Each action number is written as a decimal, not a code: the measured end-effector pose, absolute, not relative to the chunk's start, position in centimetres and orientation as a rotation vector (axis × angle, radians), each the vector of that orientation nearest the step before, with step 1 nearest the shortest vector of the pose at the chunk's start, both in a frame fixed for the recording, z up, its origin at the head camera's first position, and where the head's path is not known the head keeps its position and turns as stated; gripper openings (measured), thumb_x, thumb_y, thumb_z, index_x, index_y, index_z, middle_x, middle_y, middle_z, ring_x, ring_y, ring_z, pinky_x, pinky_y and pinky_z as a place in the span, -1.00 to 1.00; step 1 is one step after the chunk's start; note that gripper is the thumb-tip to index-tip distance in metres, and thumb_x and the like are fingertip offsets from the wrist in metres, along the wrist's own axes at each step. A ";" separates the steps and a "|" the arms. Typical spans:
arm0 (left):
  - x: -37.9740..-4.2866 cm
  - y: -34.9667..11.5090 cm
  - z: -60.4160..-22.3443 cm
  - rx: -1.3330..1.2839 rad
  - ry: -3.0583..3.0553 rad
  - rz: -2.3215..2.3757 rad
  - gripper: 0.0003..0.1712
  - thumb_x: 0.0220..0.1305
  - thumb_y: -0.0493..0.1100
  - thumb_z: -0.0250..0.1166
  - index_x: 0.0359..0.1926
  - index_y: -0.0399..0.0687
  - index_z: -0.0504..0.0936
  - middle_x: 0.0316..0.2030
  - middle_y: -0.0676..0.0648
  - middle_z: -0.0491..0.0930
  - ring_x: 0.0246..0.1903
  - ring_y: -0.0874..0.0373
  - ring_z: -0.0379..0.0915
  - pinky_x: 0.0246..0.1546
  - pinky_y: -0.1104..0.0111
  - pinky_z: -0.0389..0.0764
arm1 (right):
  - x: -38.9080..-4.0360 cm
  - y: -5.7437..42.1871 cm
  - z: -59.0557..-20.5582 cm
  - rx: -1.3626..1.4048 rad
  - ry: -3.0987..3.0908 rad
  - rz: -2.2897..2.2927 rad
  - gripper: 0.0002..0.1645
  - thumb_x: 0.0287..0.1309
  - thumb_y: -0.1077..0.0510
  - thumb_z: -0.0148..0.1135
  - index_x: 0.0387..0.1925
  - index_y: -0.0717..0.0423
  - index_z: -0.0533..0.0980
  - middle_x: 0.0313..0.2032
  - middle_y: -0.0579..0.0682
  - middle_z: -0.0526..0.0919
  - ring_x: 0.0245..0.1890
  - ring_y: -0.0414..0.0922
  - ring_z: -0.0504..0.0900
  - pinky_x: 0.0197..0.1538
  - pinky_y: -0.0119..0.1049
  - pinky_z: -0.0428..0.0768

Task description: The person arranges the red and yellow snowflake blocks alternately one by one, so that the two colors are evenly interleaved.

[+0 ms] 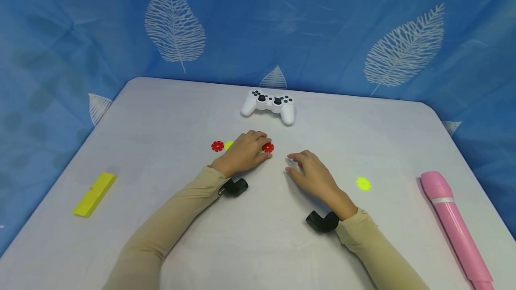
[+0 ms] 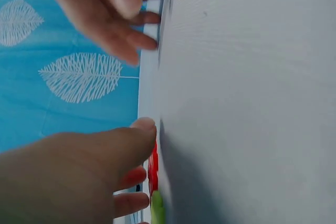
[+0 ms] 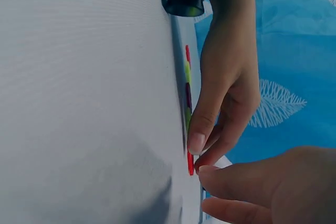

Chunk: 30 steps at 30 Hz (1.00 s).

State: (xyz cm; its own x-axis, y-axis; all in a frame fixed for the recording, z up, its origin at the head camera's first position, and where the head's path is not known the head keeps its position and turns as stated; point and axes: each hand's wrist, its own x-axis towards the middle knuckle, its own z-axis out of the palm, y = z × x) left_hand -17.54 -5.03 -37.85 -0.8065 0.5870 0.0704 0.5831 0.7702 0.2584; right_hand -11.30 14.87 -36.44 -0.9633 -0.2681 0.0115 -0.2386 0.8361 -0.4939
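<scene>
A row of flower-shaped slotted plastic discs lies flat on the table. In the head view a red disc (image 1: 217,146) and part of a yellow disc (image 1: 228,145) show left of my left hand (image 1: 245,151). Another red disc (image 1: 268,148) shows between that hand's thumb and forefinger, at the row's right end. The right wrist view shows a dark disc (image 3: 188,95) and a green disc (image 3: 188,119) between them. My left fingers rest over this end, loosely bent; contact is partly hidden. My right hand (image 1: 314,176) hovers to the right, fingers relaxed, holding nothing.
A white game controller (image 1: 269,103) lies behind the hands. One yellow-green disc (image 1: 363,184) lies alone to the right. A pink cylindrical object (image 1: 455,223) with a silver band lies at the right edge, and a yellow block (image 1: 94,194) at the left.
</scene>
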 end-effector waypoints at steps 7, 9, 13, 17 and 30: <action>-17.6 -4.7 -37.7 0.962 2.949 0.391 -0.55 0.20 0.04 0.17 0.05 -0.07 0.53 0.08 -0.08 0.47 0.08 0.00 0.34 0.06 0.16 0.42 | -9.4 16.7 -36.3 -0.436 2.980 -0.727 -0.56 0.07 0.07 0.21 0.00 0.14 0.51 -0.19 0.07 0.55 -0.26 -0.11 0.45 -0.22 -0.20 0.44; -17.6 -4.6 -37.8 0.966 2.943 0.409 -0.58 0.20 0.03 0.17 0.03 -0.06 0.55 0.07 -0.08 0.48 0.08 0.00 0.34 0.06 0.17 0.41 | -9.0 17.2 -36.1 -0.434 2.979 -0.721 -0.56 0.07 0.06 0.22 0.00 0.14 0.50 -0.15 0.08 0.55 -0.22 -0.09 0.47 -0.18 -0.16 0.46; -17.5 -4.6 -37.8 0.967 2.928 0.445 -0.60 0.20 0.00 0.19 0.02 -0.06 0.56 0.06 -0.07 0.48 0.07 0.01 0.33 0.06 0.18 0.41 | -8.1 18.2 -35.7 -0.426 2.977 -0.729 -0.54 0.07 0.06 0.21 0.02 0.14 0.49 -0.13 0.07 0.56 -0.18 -0.07 0.50 -0.13 -0.12 0.47; -17.5 -4.6 -37.9 0.973 2.926 0.450 -0.60 0.20 0.00 0.19 0.02 -0.06 0.56 0.05 -0.06 0.50 0.06 0.02 0.34 0.05 0.20 0.41 | -7.3 19.5 -35.1 -0.397 2.977 -0.753 -0.53 0.10 0.05 0.20 0.05 0.13 0.47 -0.09 0.08 0.55 -0.13 -0.03 0.53 -0.10 -0.08 0.49; -17.2 -4.8 -37.7 1.013 2.933 0.463 -0.62 0.20 -0.03 0.19 0.01 -0.07 0.57 0.05 -0.08 0.52 0.03 0.01 0.39 0.02 0.21 0.44 | -6.2 25.2 -34.5 -0.199 3.079 -0.778 -0.51 0.10 0.12 0.19 0.06 0.25 0.43 -0.04 0.28 0.50 -0.09 0.18 0.48 -0.11 0.10 0.40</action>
